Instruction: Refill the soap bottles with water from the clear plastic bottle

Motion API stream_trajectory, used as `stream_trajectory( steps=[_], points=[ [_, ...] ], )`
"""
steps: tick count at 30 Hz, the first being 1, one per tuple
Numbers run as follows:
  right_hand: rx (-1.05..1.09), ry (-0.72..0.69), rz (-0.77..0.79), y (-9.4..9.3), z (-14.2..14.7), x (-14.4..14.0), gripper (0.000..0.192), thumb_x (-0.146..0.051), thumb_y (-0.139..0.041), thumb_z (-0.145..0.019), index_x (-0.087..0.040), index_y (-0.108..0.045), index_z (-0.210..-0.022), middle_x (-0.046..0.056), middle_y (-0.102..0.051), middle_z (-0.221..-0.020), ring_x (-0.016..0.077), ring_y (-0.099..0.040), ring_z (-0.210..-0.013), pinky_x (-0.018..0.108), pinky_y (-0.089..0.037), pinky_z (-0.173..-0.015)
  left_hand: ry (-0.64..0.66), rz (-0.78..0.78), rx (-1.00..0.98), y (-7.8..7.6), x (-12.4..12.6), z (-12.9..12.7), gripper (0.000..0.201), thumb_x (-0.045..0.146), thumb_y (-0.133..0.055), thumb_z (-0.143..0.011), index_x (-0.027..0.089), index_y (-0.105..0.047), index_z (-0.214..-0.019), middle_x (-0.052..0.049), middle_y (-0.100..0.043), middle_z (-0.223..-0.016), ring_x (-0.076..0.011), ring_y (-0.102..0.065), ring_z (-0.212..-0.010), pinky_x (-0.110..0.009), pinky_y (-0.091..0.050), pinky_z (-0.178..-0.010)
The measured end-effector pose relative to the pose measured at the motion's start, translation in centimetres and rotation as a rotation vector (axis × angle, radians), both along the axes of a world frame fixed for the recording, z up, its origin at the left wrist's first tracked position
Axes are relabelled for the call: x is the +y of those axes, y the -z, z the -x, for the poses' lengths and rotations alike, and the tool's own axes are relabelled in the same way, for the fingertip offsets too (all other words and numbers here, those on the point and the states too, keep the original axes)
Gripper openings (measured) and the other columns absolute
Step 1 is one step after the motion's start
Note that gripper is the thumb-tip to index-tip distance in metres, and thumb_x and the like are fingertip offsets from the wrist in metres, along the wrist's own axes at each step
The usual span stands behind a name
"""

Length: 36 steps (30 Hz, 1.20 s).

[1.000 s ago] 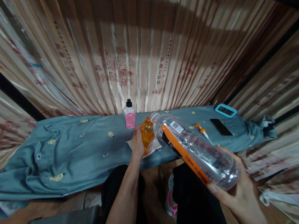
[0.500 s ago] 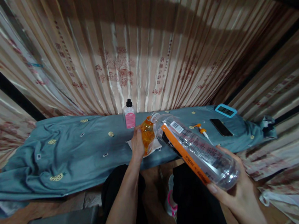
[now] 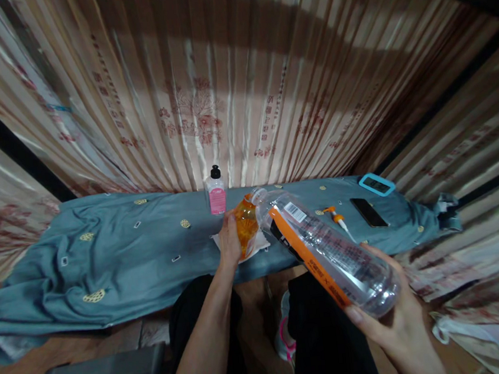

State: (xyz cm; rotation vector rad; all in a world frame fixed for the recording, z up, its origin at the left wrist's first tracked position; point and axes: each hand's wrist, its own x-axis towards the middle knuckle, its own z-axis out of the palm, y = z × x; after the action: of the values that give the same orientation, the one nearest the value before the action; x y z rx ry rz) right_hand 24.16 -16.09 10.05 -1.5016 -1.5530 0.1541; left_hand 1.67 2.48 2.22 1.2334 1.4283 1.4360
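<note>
Gripping a shiny clear plastic bottle (image 3: 351, 265), orange-black label (image 3: 309, 257), pretty tilted, right hand (image 3: 397, 323) round its bottom end; left hand (image 3: 228, 241) clamped on a see-through amber bottle (image 3: 247, 226)

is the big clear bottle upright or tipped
Tipped: the big clear bottle slants, its base end in the right hand, its neck at the top of the orange bottle.

A teal pineapple-print cloth (image 3: 123, 254) carries an upright pink-labelled bottle (image 3: 217, 199) far centre, a white sheet (image 3: 261, 243) near centre, and rightward an orange-topped pump (image 3: 338, 218), smartphone (image 3: 369, 212) and blue-framed digital clock (image 3: 376, 185).
</note>
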Motion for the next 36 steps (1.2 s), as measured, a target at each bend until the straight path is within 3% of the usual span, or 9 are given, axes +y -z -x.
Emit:
stream_trajectory(
  steps=[25,36],
  points=[
    [-0.001,0.007,-0.019,-0.07,0.11,0.11,0.075,-0.058,-0.073,-0.081,-0.027,-0.046,-0.144,0.009,-0.059,-0.134,0.0283,-0.062,-0.118,0.039,-0.049,-0.096,-0.013,0.022,-0.031,-0.28,0.03,-0.09,0.05,0.05,-0.028,-0.101,0.021,-0.066,-0.114,-0.009,-0.076,-0.113,-0.0255,-0.069,-0.114,-0.042,-0.05,-0.106],
    [0.037,0.025,0.013,0.06,0.0,0.15,0.078,-0.057,-0.075,-0.078,-0.025,-0.046,-0.143,0.012,-0.057,-0.138,0.0333,-0.059,-0.123,0.047,-0.047,-0.101,-0.001,0.007,-0.009,-0.16,-0.02,-0.02,0.053,0.052,-0.027,-0.101,0.02,-0.066,-0.115,-0.009,-0.076,-0.113,-0.0256,-0.069,-0.113,-0.042,-0.05,-0.107]
  ],
)
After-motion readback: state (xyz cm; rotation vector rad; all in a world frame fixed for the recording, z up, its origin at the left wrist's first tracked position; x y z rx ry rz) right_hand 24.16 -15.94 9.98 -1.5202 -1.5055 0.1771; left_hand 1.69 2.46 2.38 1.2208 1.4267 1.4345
